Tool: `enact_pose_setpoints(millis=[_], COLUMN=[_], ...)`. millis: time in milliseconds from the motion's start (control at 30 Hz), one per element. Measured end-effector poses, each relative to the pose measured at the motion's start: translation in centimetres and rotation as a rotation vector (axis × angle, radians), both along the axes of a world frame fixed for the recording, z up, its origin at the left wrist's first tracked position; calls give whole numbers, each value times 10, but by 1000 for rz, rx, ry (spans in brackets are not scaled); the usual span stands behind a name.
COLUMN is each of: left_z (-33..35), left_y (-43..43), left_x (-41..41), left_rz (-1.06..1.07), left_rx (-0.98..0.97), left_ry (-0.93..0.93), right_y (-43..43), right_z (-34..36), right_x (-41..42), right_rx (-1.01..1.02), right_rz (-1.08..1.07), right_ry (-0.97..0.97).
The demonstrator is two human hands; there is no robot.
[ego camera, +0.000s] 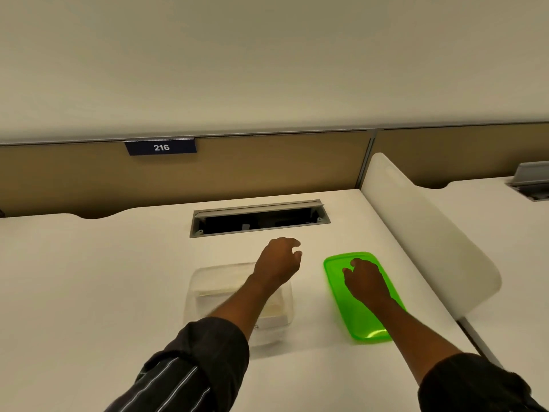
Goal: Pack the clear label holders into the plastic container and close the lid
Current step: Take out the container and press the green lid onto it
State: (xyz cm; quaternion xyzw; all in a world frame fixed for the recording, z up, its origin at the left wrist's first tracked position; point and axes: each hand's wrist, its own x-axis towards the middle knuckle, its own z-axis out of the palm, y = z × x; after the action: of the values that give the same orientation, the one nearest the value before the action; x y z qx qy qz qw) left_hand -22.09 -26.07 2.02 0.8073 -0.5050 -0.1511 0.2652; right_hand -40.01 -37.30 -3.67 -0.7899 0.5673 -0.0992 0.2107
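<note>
A clear plastic container stands on the white desk with no lid on it, and pale flat contents show through its walls. My left forearm crosses over it. My left hand hovers past the container's far right corner, fingers loosely curled and apart, holding nothing. A bright green lid lies flat on the desk to the right of the container. My right hand rests on the lid's far half, fingers bent, palm down. I cannot make out single label holders.
An open cable slot with a raised metal flap cuts into the desk behind my hands. A white side divider rises on the right. A tan back panel carries a sign reading 216.
</note>
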Motion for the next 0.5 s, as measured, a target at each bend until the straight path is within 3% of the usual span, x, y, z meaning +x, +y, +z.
enact_pose_setpoints(millis=[167, 500], left_z=[-7, -63], left_y=[-55, -94], left_x=[-27, -76], left_rz=[27, 69], left_rx=[25, 428], left_ry=[63, 238], right_y=[-46, -88], right_z=[-13, -38], right_x=[-30, -63], right_rx=[18, 183], right_rz=[-15, -92], right_ry=[76, 154])
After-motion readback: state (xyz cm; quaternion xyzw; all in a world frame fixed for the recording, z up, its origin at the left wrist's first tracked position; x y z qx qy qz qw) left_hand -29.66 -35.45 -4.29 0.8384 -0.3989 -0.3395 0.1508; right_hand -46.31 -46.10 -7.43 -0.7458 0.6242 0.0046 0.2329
